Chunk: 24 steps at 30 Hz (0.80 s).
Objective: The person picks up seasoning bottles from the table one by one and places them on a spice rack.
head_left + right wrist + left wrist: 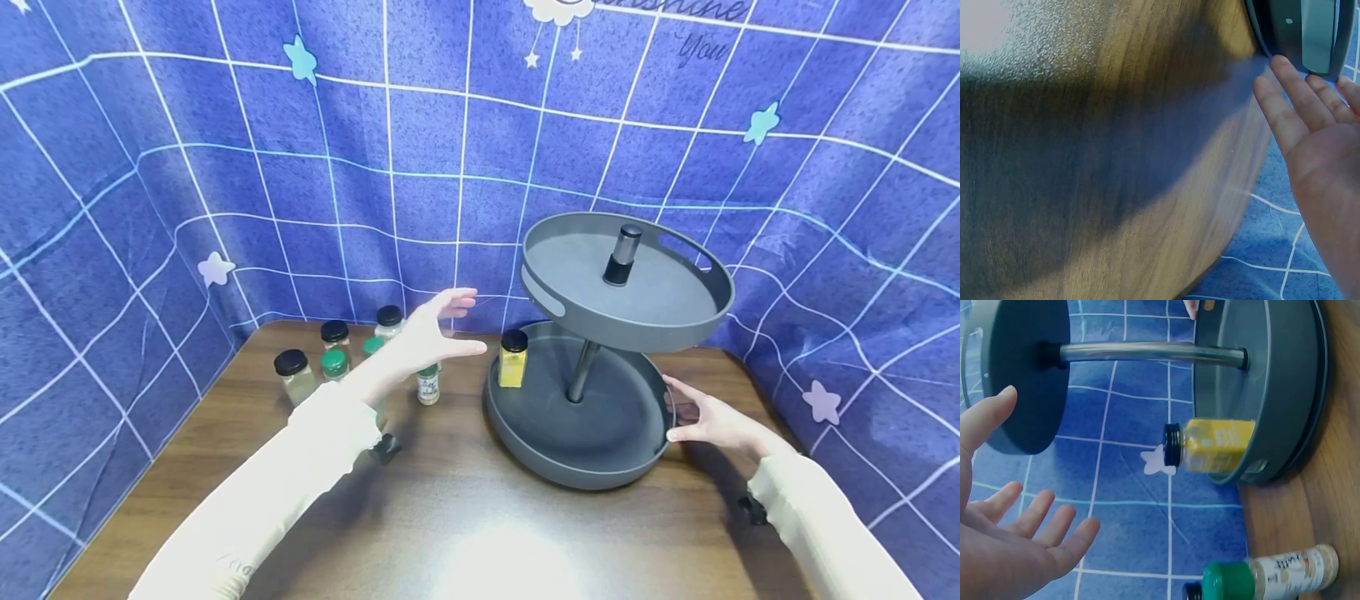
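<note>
In the head view a two-tier dark grey turntable rack has a round lower tray (581, 477) and a round upper tray (637, 336) on a metal post (582, 371). A jar of yellow spice (513, 367) with a black lid stands upright at the left of the lower tray. My left hand (431, 333) hovers left of that jar, thumb and fingers spread, holding nothing; the palm (1016, 562) faces up in the left wrist view. At the right side of the lower tray, my right hand (708, 423) touches the rim with outstretched fingers (1300, 94).
Left of the rack, partly behind my left arm, stand several spice jars, among them a black-lidded one (296, 375) and a green-lidded shaker (428, 387). Everything rests on a wooden table (450, 508). A blue gridded curtain (420, 200) surrounds the back and sides.
</note>
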Each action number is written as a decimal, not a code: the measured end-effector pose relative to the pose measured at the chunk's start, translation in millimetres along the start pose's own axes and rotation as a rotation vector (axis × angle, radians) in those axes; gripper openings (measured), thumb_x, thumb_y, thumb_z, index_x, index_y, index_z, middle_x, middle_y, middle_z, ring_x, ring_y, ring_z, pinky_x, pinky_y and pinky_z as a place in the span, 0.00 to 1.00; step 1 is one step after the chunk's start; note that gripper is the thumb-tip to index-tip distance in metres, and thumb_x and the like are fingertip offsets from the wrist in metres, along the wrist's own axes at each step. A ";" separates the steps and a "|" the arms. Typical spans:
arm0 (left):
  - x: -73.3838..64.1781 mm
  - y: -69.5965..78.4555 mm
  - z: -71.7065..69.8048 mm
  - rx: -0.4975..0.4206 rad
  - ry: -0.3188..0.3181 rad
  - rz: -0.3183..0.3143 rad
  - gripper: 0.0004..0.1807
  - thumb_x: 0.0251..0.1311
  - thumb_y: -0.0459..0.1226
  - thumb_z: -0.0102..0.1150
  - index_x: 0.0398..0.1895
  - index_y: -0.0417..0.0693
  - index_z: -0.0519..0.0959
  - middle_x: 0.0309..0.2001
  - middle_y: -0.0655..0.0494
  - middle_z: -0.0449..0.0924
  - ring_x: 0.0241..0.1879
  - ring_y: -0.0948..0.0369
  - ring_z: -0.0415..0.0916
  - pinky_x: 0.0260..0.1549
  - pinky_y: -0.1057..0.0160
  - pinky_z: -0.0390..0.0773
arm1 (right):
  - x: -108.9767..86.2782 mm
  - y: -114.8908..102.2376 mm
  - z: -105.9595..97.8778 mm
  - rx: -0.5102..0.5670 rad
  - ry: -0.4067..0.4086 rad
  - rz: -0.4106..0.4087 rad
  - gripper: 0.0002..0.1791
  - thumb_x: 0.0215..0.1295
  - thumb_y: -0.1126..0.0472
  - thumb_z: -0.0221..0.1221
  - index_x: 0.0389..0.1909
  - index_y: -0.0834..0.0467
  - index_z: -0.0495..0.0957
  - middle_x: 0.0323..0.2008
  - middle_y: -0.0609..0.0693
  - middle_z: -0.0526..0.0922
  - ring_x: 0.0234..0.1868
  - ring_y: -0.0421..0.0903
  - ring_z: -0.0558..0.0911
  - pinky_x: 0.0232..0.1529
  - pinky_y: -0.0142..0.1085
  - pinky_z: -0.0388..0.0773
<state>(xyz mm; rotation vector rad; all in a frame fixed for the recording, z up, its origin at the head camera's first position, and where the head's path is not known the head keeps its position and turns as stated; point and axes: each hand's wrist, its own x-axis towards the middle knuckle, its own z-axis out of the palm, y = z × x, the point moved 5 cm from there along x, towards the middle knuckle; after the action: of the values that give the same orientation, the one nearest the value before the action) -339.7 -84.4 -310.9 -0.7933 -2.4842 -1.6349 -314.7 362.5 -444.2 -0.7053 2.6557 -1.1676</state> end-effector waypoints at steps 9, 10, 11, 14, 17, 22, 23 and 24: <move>-23.2 -0.7 -25.8 0.052 0.017 0.004 0.41 0.43 0.42 0.75 0.64 0.53 0.67 0.62 0.52 0.70 0.63 0.53 0.65 0.59 0.50 0.70 | -0.1 -0.2 0.3 0.014 -0.002 0.014 0.53 0.52 0.62 0.69 0.71 0.67 0.44 0.57 0.75 0.70 0.54 0.67 0.74 0.52 0.52 0.74; -25.8 -1.7 -28.6 0.055 0.023 0.000 0.41 0.43 0.42 0.75 0.63 0.53 0.67 0.62 0.52 0.70 0.63 0.53 0.66 0.59 0.50 0.70 | 0.2 0.3 0.4 0.012 -0.003 0.012 0.53 0.52 0.62 0.69 0.71 0.67 0.44 0.56 0.75 0.70 0.54 0.68 0.74 0.52 0.53 0.73; -28.6 -2.7 -31.5 0.059 0.028 -0.007 0.41 0.43 0.42 0.75 0.63 0.53 0.67 0.62 0.52 0.70 0.63 0.54 0.66 0.59 0.51 0.70 | 0.3 0.5 0.3 0.013 -0.001 0.012 0.53 0.52 0.62 0.69 0.71 0.67 0.44 0.56 0.75 0.70 0.55 0.68 0.74 0.53 0.53 0.73; -37.6 -6.1 -40.0 0.075 0.042 -0.019 0.40 0.43 0.42 0.75 0.62 0.54 0.68 0.62 0.52 0.71 0.62 0.53 0.66 0.59 0.49 0.70 | 1.0 1.0 0.4 0.012 0.005 0.010 0.53 0.52 0.62 0.69 0.71 0.67 0.44 0.56 0.75 0.70 0.55 0.67 0.74 0.53 0.54 0.72; -48.0 -10.2 -49.1 0.111 0.054 -0.027 0.39 0.43 0.44 0.75 0.62 0.56 0.68 0.62 0.54 0.71 0.62 0.51 0.67 0.58 0.46 0.69 | 1.6 -0.4 0.8 0.013 0.006 -0.002 0.53 0.52 0.62 0.69 0.71 0.67 0.45 0.56 0.75 0.70 0.55 0.67 0.74 0.53 0.52 0.73; -62.9 -22.2 -61.8 0.094 0.059 -0.052 0.39 0.46 0.45 0.73 0.63 0.57 0.67 0.62 0.56 0.70 0.61 0.52 0.66 0.54 0.43 0.71 | 0.7 -2.0 1.9 0.021 0.010 -0.024 0.52 0.52 0.63 0.69 0.71 0.68 0.45 0.56 0.75 0.70 0.54 0.64 0.75 0.52 0.41 0.77; -65.3 -25.0 -63.9 0.083 0.061 -0.050 0.39 0.46 0.44 0.73 0.63 0.55 0.67 0.62 0.56 0.70 0.61 0.52 0.66 0.54 0.44 0.72 | 0.5 -1.4 2.0 0.021 0.011 -0.027 0.52 0.52 0.64 0.68 0.71 0.68 0.45 0.56 0.75 0.70 0.54 0.63 0.75 0.52 0.39 0.77; -68.0 -27.4 -65.8 0.075 0.064 -0.044 0.39 0.47 0.42 0.73 0.64 0.53 0.66 0.62 0.55 0.69 0.61 0.52 0.67 0.54 0.45 0.73 | 0.5 -1.0 2.1 0.025 0.010 -0.030 0.52 0.52 0.64 0.68 0.71 0.69 0.45 0.56 0.75 0.70 0.54 0.63 0.75 0.52 0.38 0.77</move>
<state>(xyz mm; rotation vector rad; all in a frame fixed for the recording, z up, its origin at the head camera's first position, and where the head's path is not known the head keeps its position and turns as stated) -307.8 -176.1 -327.4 -0.6719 -2.5186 -1.5448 -314.0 360.3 -444.9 -0.7396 2.6431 -1.2129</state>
